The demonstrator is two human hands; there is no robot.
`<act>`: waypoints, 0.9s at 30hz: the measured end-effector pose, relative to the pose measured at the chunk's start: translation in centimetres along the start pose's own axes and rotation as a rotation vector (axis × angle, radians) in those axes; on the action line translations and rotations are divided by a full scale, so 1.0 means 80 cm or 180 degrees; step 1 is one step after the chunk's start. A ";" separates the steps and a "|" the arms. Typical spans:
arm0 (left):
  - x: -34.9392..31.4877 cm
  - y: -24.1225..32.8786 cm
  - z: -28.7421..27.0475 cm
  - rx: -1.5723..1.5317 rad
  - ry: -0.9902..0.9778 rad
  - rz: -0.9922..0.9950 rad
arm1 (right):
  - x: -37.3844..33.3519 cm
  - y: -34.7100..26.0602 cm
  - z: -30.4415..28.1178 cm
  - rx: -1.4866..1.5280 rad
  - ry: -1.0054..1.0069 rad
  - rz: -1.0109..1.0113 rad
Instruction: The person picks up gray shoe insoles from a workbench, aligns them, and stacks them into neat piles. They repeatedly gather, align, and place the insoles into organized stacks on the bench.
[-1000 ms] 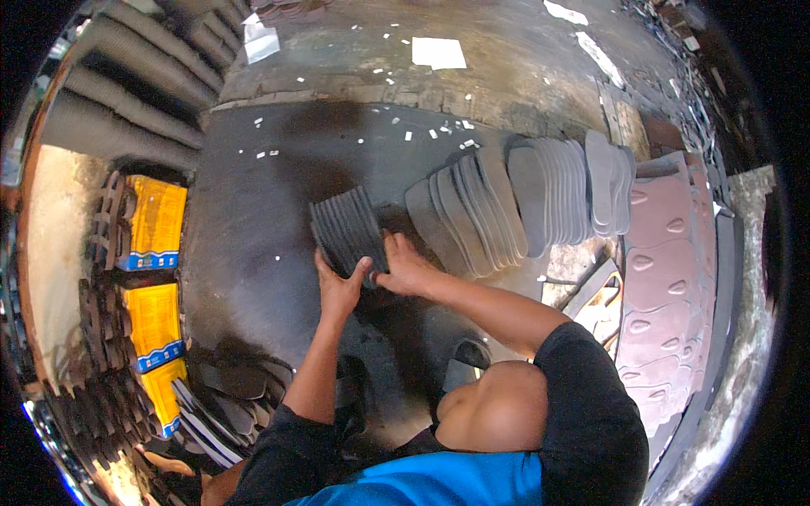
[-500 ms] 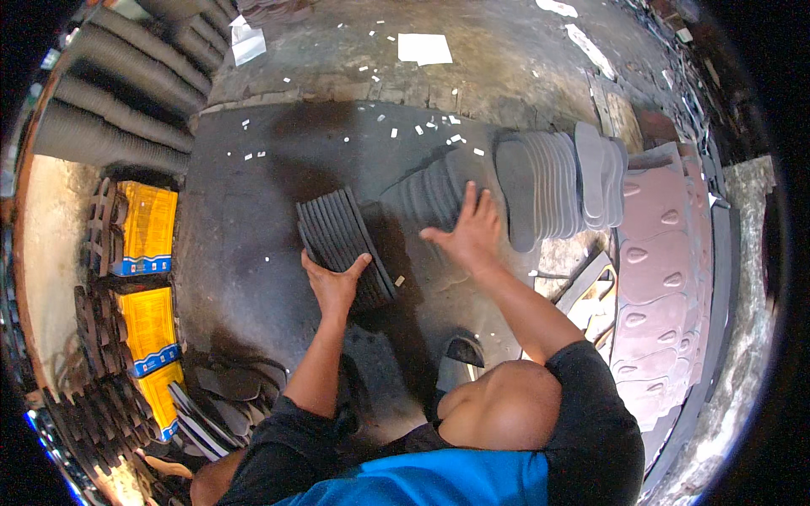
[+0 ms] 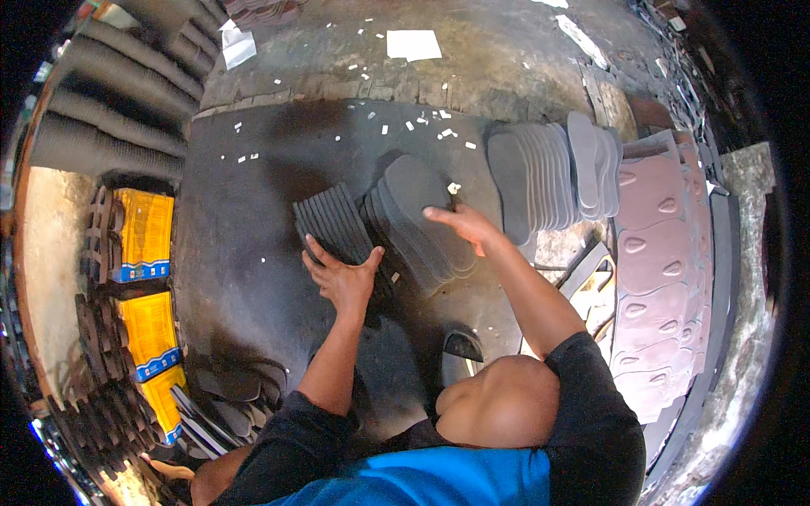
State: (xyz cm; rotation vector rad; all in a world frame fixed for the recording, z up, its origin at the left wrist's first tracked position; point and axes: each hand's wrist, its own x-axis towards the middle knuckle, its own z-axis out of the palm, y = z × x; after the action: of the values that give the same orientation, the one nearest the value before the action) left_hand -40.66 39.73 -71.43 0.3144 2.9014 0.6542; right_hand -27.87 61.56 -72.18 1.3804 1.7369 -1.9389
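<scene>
My left hand (image 3: 342, 282) is wrapped round the near end of a tightly packed stack of dark, ridged shoe soles (image 3: 329, 219), thumb on one side and fingers on the other. Just right of that stack leans a fanned bunch of smooth grey soles (image 3: 413, 198). My right hand (image 3: 472, 228) grips this bunch at its right edge. Its thumb lies over the front sole, while the other fingers are mostly hidden. A small pale scrap (image 3: 454, 188) shows just above the right thumb.
A longer row of grey soles (image 3: 527, 177) leans to the right, beside several lighter ones (image 3: 584, 160). Pinkish-brown sheets with sole outlines (image 3: 645, 261) stand at far right. Yellow-and-blue packs (image 3: 145, 223) and grey ridged rolls (image 3: 110, 126) line the left. A white sheet (image 3: 413, 45) lies beyond.
My right hand, spread in the air before, has closed on the grey soles. That bunch has moved left, up against the ridged stack. My left hand has shifted slightly right along the stack.
</scene>
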 end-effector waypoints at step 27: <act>0.005 -0.042 -0.023 -0.0076 -0.0357 -0.0022 | -0.018 0.003 0.123 0.0356 0.0324 -0.0785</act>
State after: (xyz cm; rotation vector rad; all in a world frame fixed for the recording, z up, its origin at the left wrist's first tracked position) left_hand -41.96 36.11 -71.25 0.3271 2.7850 0.6479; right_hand -31.78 52.44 -72.48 1.3797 1.9546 -2.1568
